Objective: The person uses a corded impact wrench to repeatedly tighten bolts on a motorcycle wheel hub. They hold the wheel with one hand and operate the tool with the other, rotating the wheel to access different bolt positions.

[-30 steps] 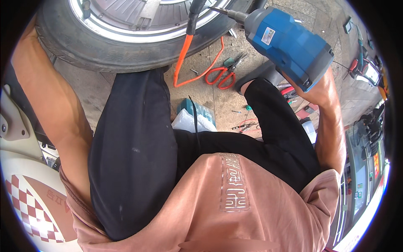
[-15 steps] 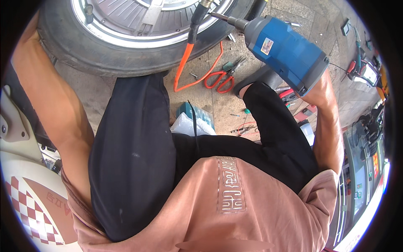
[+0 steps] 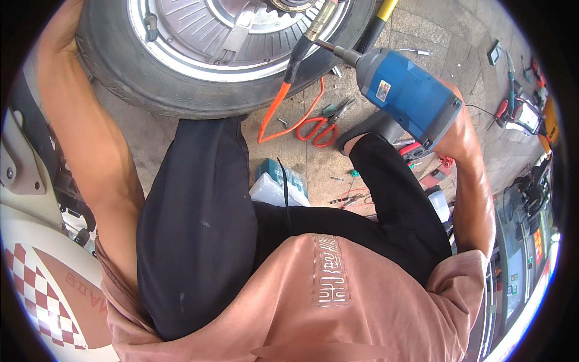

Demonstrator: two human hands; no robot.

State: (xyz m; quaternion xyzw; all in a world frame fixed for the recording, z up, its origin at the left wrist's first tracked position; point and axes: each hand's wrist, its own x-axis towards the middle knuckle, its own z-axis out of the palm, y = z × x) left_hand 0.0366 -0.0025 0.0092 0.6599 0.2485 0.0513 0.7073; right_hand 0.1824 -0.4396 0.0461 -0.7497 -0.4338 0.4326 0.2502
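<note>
A wheel with a black tyre (image 3: pixel 181 104) and a silver hub (image 3: pixel 208 30) rests against my left leg. My left hand (image 3: pixel 62 27) is at the tyre's left side; its fingers are hidden or out of view. In my right hand (image 3: pixel 453 136) is a blue impact wrench (image 3: pixel 407 90), its handle mostly hidden behind its body. The wrench's bit points up and left, and its tip lies by the metal end of an orange cable (image 3: pixel 274 111) with a black sleeve. From here I cannot tell whether they touch. The cable hangs in front of the tyre.
Orange-handled scissors (image 3: pixel 319 130) lie on the paved floor by my shoe (image 3: pixel 380 128). A teal box (image 3: pixel 283 175) with white plastic is between my legs. A yellow-and-black handle (image 3: pixel 383 18) stands beyond the wheel. Meters and tools (image 3: pixel 518 114) are at right, a cream scooter panel (image 3: pixel 42 295) at left.
The whole view has shifted slightly, so the wheel, cable and scissors sit lower and more hub shows. The impact wrench stays in my right hand, its bit still by the cable end.
</note>
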